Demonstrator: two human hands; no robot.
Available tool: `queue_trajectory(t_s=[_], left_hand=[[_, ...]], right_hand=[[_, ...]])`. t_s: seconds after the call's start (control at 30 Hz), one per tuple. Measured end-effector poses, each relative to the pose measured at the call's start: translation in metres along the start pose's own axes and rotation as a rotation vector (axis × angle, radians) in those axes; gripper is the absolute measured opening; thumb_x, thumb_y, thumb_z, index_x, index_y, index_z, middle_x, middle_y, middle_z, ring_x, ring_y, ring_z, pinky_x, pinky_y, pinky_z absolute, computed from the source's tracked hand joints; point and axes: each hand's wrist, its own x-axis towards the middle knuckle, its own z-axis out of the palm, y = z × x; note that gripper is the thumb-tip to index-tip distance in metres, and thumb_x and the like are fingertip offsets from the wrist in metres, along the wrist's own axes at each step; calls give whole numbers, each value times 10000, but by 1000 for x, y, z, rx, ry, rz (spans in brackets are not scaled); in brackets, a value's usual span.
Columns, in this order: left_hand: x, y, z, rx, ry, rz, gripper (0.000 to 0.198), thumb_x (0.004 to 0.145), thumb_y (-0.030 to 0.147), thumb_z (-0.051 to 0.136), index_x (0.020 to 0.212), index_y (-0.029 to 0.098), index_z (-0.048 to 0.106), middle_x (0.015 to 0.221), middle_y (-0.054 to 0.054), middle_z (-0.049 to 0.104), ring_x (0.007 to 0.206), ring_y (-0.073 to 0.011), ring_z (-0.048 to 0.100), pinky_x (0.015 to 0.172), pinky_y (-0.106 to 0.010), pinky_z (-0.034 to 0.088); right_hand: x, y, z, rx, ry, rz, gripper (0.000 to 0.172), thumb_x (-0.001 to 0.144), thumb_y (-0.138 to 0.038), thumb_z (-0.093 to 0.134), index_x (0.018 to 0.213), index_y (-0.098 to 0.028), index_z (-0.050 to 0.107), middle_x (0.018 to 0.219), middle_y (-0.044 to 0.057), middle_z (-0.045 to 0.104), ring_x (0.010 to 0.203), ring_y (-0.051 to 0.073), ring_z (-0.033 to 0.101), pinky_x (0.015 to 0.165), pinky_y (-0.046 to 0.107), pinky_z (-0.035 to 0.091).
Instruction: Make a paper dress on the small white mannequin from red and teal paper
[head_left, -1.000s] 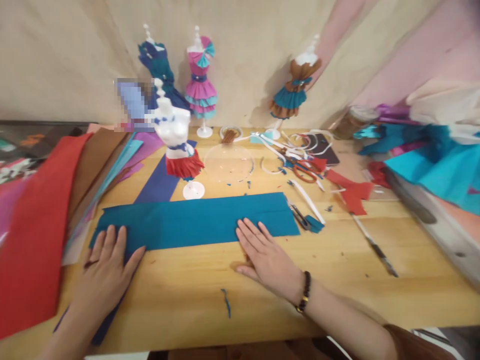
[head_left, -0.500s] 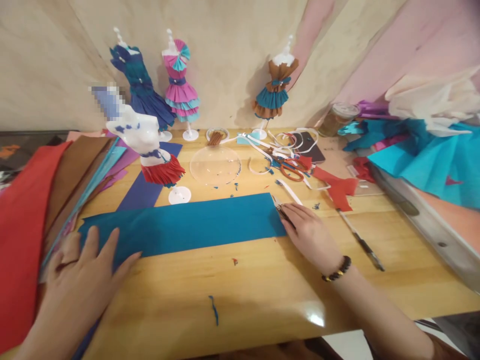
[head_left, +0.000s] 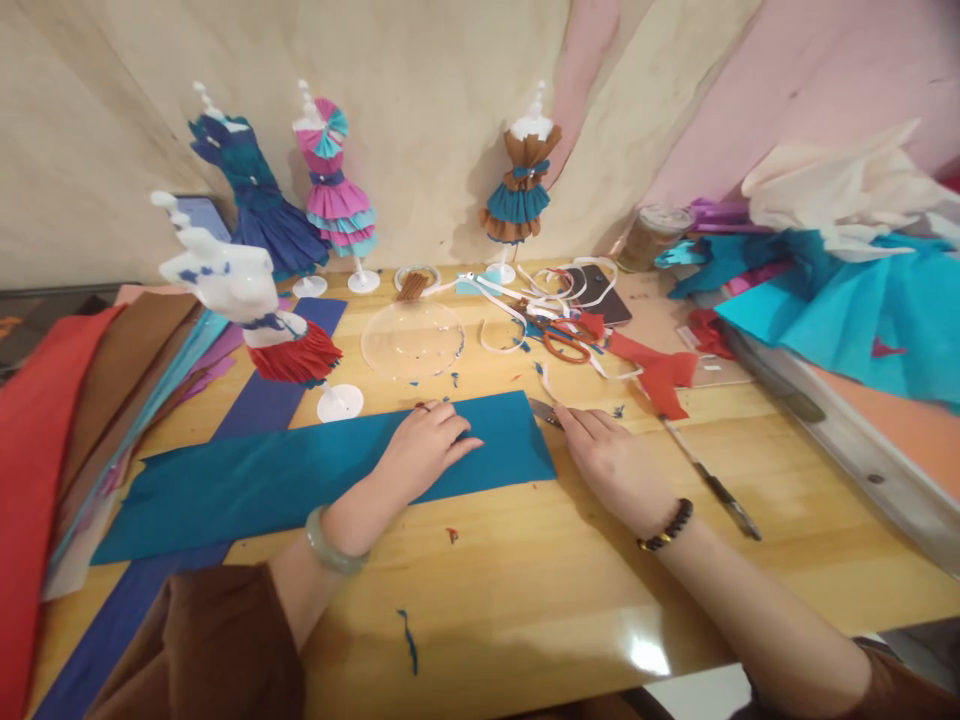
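A long strip of teal crepe paper (head_left: 300, 460) lies across the wooden table. My left hand (head_left: 427, 445) rests on its right half, fingers slightly bent and thumb apart, gripping nothing. Just beyond the strip's right end, my right hand (head_left: 611, 460) is closed around a small metal-bladed cutting tool (head_left: 546, 412). Its blade points left, close to the paper's upper right corner; the handle is hidden in my fingers. Under the teal strip's left part runs a dark blue paper strip (head_left: 262, 405).
A white mannequin (head_left: 225, 275) in a red paper skirt stands behind the strip. Three dressed mannequins, among them a brown one (head_left: 525, 190), line the wall. Orange-handled scissors (head_left: 566, 347), white ribbons, a clear plastic disc (head_left: 412, 340) and a pen (head_left: 724, 490) lie around. Paper is piled both sides.
My left hand has moved right from the strip's left end to its right half. My right hand stays by the right end, the tool's blade now turned more sideways. The view has shifted slightly.
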Motion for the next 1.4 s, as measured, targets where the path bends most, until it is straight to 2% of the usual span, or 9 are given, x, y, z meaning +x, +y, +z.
queue_trajectory(t_s=[0.27, 0.37, 0.6, 0.73, 0.83, 0.97, 1.07, 1.23, 1.4], left_hand=[[-4, -5, 5, -23, -3, 89, 362, 930, 494, 551, 971, 159, 685, 900, -64, 635, 909, -219, 582, 811, -342, 468], [-2, -4, 4, -97, -3, 81, 301, 921, 453, 589, 924, 167, 681, 901, -56, 632, 907, -214, 563, 813, -335, 454], [-2, -2, 2, -180, -35, 90, 250, 935, 396, 592, 831, 175, 642, 860, -30, 622, 837, -180, 546, 763, -296, 420], [-3, -1, 0, -176, -22, 113, 262, 969, 380, 539, 829, 172, 614, 823, -21, 624, 788, -168, 552, 736, -283, 410], [-5, 1, 0, -224, -3, 82, 249, 976, 352, 531, 822, 171, 604, 798, -21, 628, 771, -164, 568, 720, -275, 417], [-8, 1, 0, -346, 23, -21, 167, 916, 337, 627, 948, 174, 647, 787, -8, 644, 747, -153, 589, 701, -260, 440], [-8, 0, 1, -416, 41, -5, 251, 881, 338, 683, 1073, 175, 683, 763, -2, 657, 729, -144, 593, 719, -259, 452], [-7, 0, -3, -457, 27, 95, 211, 929, 305, 616, 799, 185, 731, 699, -12, 665, 732, -143, 591, 780, -278, 450], [-6, 1, -5, -524, 31, 58, 214, 923, 284, 609, 763, 178, 703, 717, -16, 663, 717, -138, 596, 758, -273, 454]], right_hand=[[4, 31, 4, 172, 44, 174, 338, 938, -118, 422, 1198, -120, 637, 974, 134, 702, 839, 254, 655, 740, 376, 507], [11, 40, -3, 248, 109, 236, 277, 957, -198, 439, 1083, -166, 683, 989, 125, 712, 892, 274, 664, 771, 408, 496], [24, 28, -11, 523, 270, 288, 184, 984, -311, 461, 997, -208, 612, 893, 84, 693, 840, 231, 663, 755, 352, 516], [14, 12, -15, 605, 185, 282, 166, 985, -313, 449, 1017, -202, 569, 751, 43, 687, 618, 182, 646, 588, 286, 486], [7, -1, -25, 609, 144, 32, 169, 983, -322, 458, 1009, -200, 573, 784, 49, 698, 632, 166, 647, 587, 266, 477], [3, -18, -37, 637, -49, -244, 278, 1019, -369, 381, 1018, -183, 587, 859, 71, 692, 728, 178, 649, 649, 283, 482], [3, -23, -42, 596, -169, -248, 312, 1034, -319, 348, 982, -187, 626, 842, 63, 677, 724, 181, 631, 651, 291, 468], [0, -18, -48, 600, -206, -213, 308, 1026, -308, 382, 1012, -206, 672, 909, 75, 700, 795, 192, 660, 691, 302, 500], [-2, -10, -49, 521, -276, -141, 265, 1015, -315, 404, 1008, -216, 649, 946, 69, 709, 820, 213, 678, 711, 335, 516]])
